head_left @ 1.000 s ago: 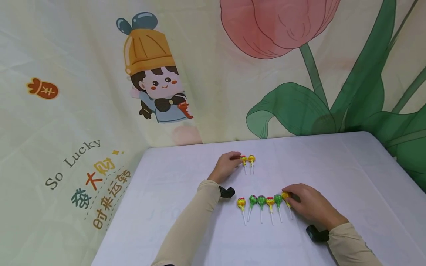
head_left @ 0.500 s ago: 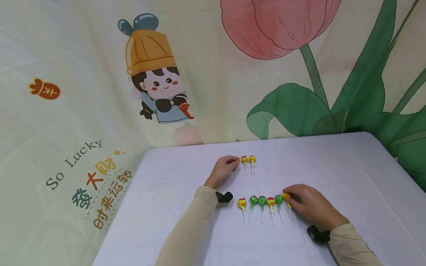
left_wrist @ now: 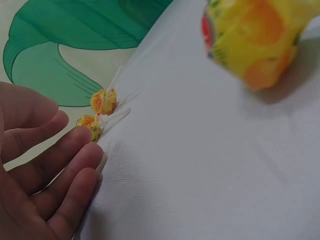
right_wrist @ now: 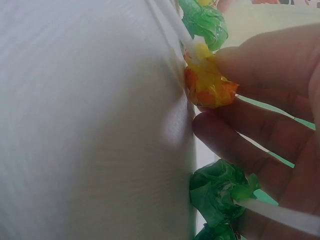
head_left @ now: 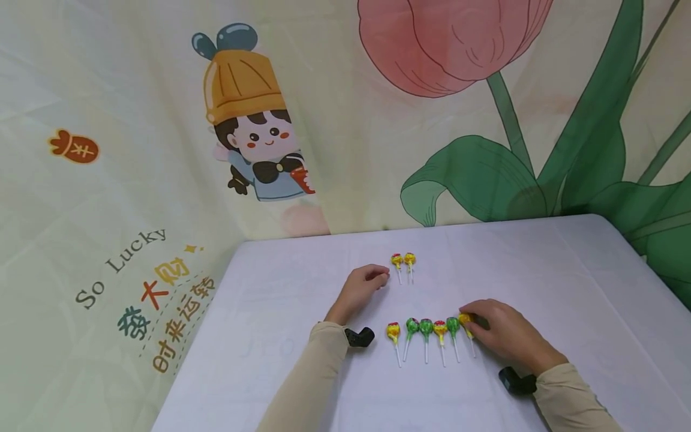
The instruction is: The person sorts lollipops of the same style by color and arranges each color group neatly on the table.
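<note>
My right hand (head_left: 507, 330) pinches a yellow lollipop (right_wrist: 210, 82) at the right end of a row of yellow and green lollipops on the table. Its white stick points toward me. More green wrappers (right_wrist: 220, 192) show below those fingers in the right wrist view, and I cannot tell whether the hand holds them. My left hand (head_left: 360, 291) holds nothing, its fingers loosely bent. Close to it, just to the right, two yellow lollipops (head_left: 403, 259) lie side by side. The row's leftmost yellow lollipop (head_left: 393, 331) looms large in the left wrist view.
A white cloth (head_left: 567, 270) covers the table. Behind it hangs a printed curtain (head_left: 345, 120) with a tulip and a cartoon child. Within the row, green lollipops (head_left: 426, 327) and another yellow one (head_left: 439, 328) lie with sticks toward me.
My left hand has drawn back from the two far yellow lollipops, toward me and slightly left. The right hand keeps its grip at the row's end. The lollipops lie as before.
</note>
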Action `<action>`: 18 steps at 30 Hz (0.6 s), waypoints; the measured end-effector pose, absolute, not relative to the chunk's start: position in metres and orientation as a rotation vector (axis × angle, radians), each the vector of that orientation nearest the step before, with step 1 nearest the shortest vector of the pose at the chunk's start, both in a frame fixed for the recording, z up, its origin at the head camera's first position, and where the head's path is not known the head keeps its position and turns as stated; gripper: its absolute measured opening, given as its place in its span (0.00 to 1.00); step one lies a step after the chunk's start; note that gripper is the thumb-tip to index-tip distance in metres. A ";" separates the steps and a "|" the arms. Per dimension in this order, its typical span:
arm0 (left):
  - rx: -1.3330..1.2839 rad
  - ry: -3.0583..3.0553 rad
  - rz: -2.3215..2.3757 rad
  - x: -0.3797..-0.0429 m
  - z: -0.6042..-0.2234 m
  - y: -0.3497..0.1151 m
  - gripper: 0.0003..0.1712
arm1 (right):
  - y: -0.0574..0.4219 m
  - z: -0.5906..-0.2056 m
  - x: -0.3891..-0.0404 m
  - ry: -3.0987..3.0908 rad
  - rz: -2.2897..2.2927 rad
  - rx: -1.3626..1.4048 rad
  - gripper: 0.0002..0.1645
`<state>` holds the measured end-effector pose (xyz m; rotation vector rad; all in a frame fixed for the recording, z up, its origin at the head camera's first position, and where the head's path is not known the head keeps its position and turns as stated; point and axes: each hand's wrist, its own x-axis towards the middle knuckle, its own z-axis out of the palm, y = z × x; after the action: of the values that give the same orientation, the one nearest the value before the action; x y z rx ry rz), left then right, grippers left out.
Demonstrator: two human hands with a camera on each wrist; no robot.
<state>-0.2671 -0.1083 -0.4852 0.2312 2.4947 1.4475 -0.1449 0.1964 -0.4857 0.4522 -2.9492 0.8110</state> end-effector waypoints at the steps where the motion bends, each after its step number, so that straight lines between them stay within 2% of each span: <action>1: 0.246 2.502 1.439 -0.263 -0.485 -0.109 0.17 | 0.196 -0.486 -0.145 -2.949 0.811 0.453 0.19; 18: 0.390 2.556 1.347 -0.213 -0.487 -0.119 0.13 | 0.197 -0.484 -0.144 -2.961 0.815 0.468 0.18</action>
<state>-0.2129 -0.1193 -0.4868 0.3900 2.5560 1.3473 -0.1444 0.1966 -0.4844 0.4679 -2.9607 0.8145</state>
